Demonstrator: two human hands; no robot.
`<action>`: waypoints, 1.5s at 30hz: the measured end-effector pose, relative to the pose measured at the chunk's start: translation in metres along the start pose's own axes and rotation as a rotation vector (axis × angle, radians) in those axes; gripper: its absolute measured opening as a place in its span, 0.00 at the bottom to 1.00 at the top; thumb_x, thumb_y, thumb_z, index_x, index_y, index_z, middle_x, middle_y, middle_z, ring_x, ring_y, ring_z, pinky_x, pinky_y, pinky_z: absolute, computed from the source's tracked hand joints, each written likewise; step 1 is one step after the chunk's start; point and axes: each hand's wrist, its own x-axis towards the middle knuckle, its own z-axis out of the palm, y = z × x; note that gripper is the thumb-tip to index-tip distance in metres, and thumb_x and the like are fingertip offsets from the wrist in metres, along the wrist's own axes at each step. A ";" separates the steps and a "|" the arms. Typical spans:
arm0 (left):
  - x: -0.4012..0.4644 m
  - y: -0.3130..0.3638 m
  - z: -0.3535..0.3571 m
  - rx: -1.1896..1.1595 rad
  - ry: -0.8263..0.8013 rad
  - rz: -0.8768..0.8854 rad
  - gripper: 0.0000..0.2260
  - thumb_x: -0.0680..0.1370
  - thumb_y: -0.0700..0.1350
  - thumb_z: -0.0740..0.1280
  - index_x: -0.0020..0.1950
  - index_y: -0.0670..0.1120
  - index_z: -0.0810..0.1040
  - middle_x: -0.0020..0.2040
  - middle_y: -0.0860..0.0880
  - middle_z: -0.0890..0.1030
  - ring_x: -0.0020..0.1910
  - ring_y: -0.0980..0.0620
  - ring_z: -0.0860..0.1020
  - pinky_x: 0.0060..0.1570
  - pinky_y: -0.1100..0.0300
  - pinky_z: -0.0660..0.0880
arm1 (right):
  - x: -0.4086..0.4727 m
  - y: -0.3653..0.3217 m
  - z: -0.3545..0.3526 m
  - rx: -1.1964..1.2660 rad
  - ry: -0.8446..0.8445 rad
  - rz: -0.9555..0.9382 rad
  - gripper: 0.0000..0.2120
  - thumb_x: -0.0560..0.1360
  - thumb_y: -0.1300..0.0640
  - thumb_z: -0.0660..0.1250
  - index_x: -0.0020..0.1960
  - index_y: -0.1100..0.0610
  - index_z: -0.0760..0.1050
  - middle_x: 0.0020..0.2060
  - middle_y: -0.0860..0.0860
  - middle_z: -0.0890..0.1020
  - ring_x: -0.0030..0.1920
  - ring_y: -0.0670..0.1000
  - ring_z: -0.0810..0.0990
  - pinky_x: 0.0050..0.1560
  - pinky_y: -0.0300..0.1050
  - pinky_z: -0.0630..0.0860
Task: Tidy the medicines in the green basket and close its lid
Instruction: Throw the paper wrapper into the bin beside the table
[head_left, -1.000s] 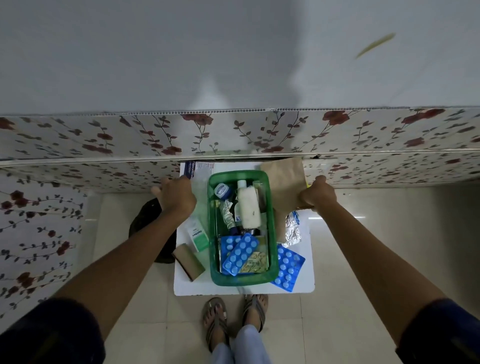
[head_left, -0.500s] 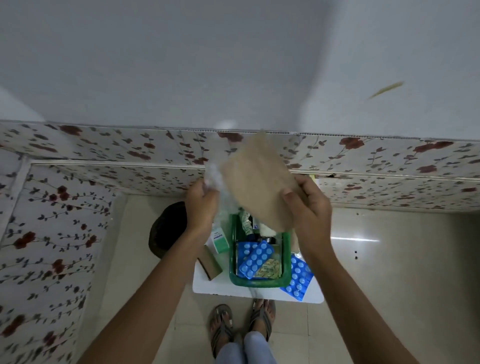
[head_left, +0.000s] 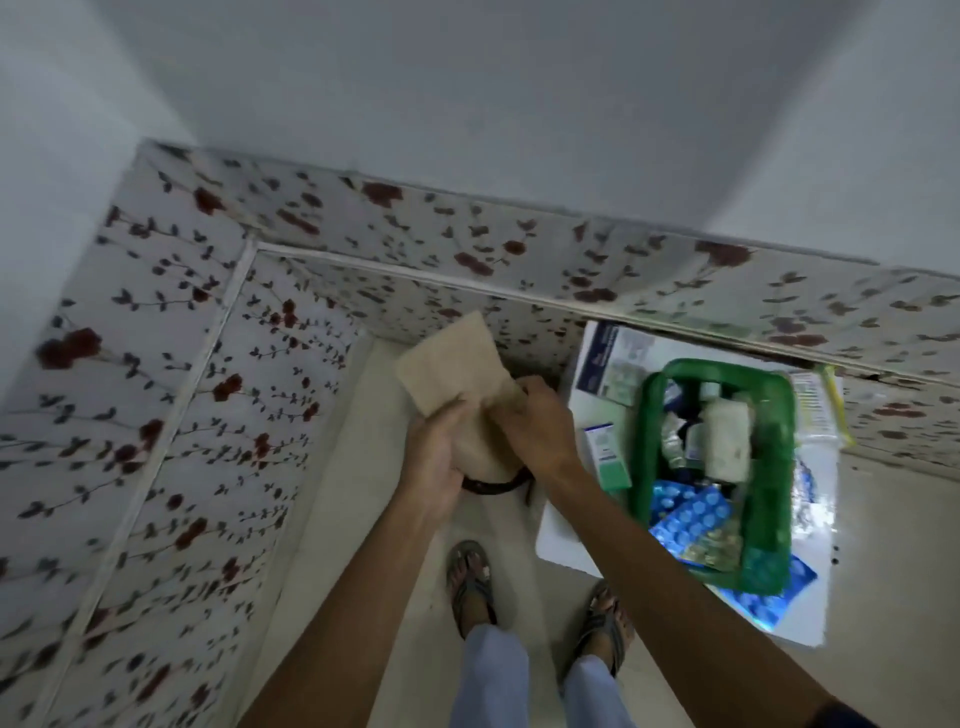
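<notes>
The green basket (head_left: 647, 447) stands on a small white table (head_left: 558, 540) at the right, with no lid on it. Inside lie a white bottle (head_left: 727, 436), tubes and blue blister packs (head_left: 693, 519). Both hands hold a crumpled brown paper bag (head_left: 457, 364) to the left of the table. My left hand (head_left: 439, 462) grips its lower part and my right hand (head_left: 535, 431) pinches its right side. Under the bag a dark round bin (head_left: 491, 486) shows on the floor.
A green-and-white medicine box (head_left: 605, 457) and papers (head_left: 608, 358) lie on the table left of and behind the basket. More blister packs (head_left: 774, 597) lie at its near right. Floral wall panels close the corner. My feet in sandals (head_left: 470, 582) stand on the tiled floor.
The view has swung left, so the basket now sits at the right. Both hands carried the brown paper bag from above the basket to over the dark bin.
</notes>
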 end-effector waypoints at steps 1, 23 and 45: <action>0.009 0.002 -0.020 -0.019 0.001 -0.024 0.16 0.78 0.42 0.61 0.64 0.37 0.74 0.54 0.41 0.81 0.51 0.45 0.80 0.49 0.53 0.78 | 0.006 -0.003 0.021 0.123 -0.088 0.068 0.22 0.72 0.50 0.69 0.61 0.59 0.69 0.50 0.51 0.75 0.49 0.50 0.74 0.47 0.40 0.70; 0.259 -0.098 -0.204 0.179 0.188 -0.192 0.08 0.77 0.40 0.61 0.53 0.45 0.76 0.47 0.48 0.78 0.53 0.46 0.75 0.54 0.51 0.73 | 0.211 0.204 0.255 -0.329 -0.177 0.536 0.29 0.77 0.59 0.59 0.73 0.65 0.52 0.69 0.63 0.66 0.68 0.61 0.68 0.66 0.48 0.67; -0.037 -0.036 -0.006 0.039 0.030 -0.041 0.08 0.77 0.38 0.59 0.50 0.44 0.76 0.44 0.45 0.80 0.41 0.48 0.78 0.45 0.57 0.76 | -0.044 0.030 -0.032 0.642 -0.290 0.309 0.08 0.75 0.69 0.60 0.44 0.57 0.74 0.35 0.55 0.78 0.33 0.49 0.75 0.33 0.36 0.73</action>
